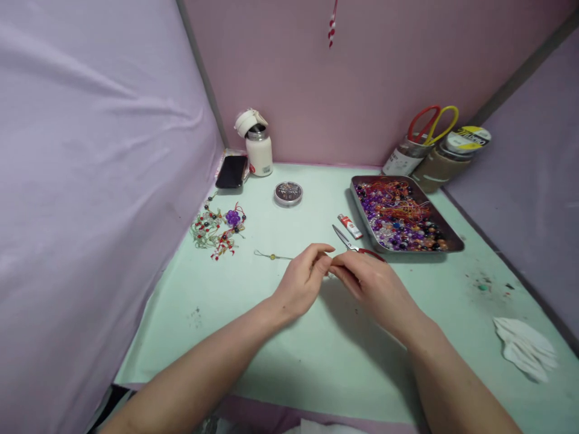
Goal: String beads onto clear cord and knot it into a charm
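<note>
Over the middle of the table, my left hand and my right hand meet fingertip to fingertip. My left fingers are closed on a thin pale cord. Its looped end trails out to the left over the table, with a small yellow bead on it. My right fingers are pinched together against the left ones; what they grip is too small and too covered to make out. Just beyond my right hand lie scissors with red handles, partly hidden by it. A red and white lighter rests beside the blades.
To the right sits a metal tray of beads and cords, with jars behind it. Beaded ornaments lie left, near a phone and an uncapped bottle. A round tin and white cloth are also there.
</note>
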A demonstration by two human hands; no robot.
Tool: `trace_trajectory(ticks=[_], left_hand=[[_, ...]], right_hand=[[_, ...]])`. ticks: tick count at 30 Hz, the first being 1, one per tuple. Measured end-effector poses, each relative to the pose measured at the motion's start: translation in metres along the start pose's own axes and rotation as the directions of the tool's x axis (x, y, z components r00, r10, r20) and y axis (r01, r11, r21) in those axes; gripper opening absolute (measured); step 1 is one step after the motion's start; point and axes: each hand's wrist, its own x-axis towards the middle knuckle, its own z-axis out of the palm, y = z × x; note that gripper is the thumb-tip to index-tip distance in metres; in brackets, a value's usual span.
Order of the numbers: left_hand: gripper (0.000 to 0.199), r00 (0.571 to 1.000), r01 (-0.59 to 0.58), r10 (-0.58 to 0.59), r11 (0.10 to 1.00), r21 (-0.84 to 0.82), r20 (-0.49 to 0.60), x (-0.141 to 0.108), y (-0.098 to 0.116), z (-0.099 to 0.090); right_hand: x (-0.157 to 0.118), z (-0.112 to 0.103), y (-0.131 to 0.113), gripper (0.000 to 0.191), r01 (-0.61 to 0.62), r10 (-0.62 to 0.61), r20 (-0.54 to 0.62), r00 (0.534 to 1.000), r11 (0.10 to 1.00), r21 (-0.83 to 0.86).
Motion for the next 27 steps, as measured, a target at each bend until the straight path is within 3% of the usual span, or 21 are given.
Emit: trace_trajectory(ticks=[7,17,22,27], left_hand=[[0.023,0.997,0.068,-0.070,0.993,0.094,0.020,-0.004,-0.010,-0.006],[0.011,0.998,-0.010,0.020,0.985,0.174,-0.055,0.001,-0.016,-0.006],[0.012,0.991,0.081,-0.060,0.981,0.177,-0.120,0.003,-0.015,-0.008],[0.010,0.979,0.180,-0.173,0.982,0.061,-0.105,0.003,-0.014,-0.008]], right_hand=[[-0.004,0.012,0.010,0.017,-0.049,0.045,0.053,0.998,0.995,0.088],[-0.004,0.015,0.020,0.014,-0.130,0.121,0.070,0.990,0.980,0.148],[-0.003,0.015,0.022,0.014,-0.150,0.140,0.074,0.987,0.976,0.156],[-0.003,0.016,0.022,0.015,-0.154,0.144,0.068,0.987,0.973,0.170]])
